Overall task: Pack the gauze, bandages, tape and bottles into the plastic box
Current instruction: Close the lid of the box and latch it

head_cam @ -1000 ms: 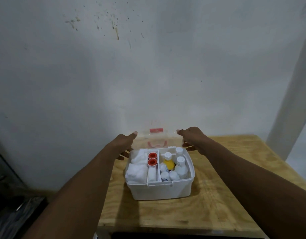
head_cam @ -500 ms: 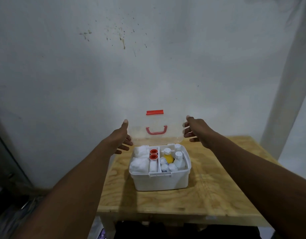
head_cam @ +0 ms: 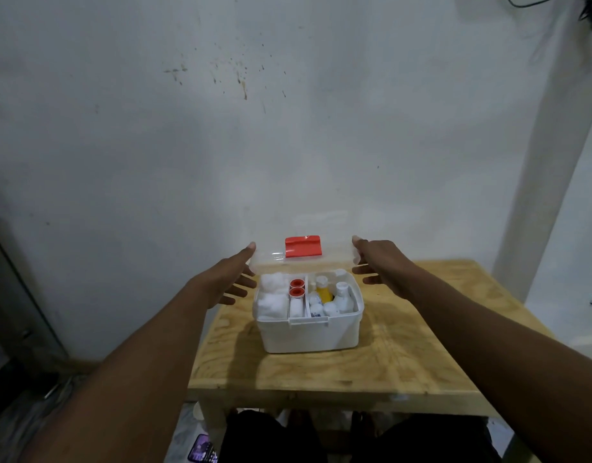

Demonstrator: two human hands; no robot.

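Observation:
A white plastic box [head_cam: 308,335] stands on a wooden table [head_cam: 405,359]. Its left compartment holds white gauze wads [head_cam: 271,302]. In the middle compartment are two red-cored tape rolls [head_cam: 297,287] and a white bandage roll [head_cam: 296,309]. On the right stand a yellow bottle [head_cam: 324,293] and several white bottles [head_cam: 343,295]. The clear hinged lid [head_cam: 336,254] with a red latch [head_cam: 303,246] is tilted forward over the box's back. My left hand [head_cam: 228,277] touches the lid's left edge and my right hand [head_cam: 381,262] its right edge, fingers straight.
A stained white wall rises right behind the table. A white pillar [head_cam: 548,168] stands to the right. A phone [head_cam: 203,452] lies on the floor below the table's front left leg. Bare tabletop surrounds the box on the front and right.
The lid rose from lying back behind the box to upright, and now it tips forward over the box. Both hands followed it at its sides.

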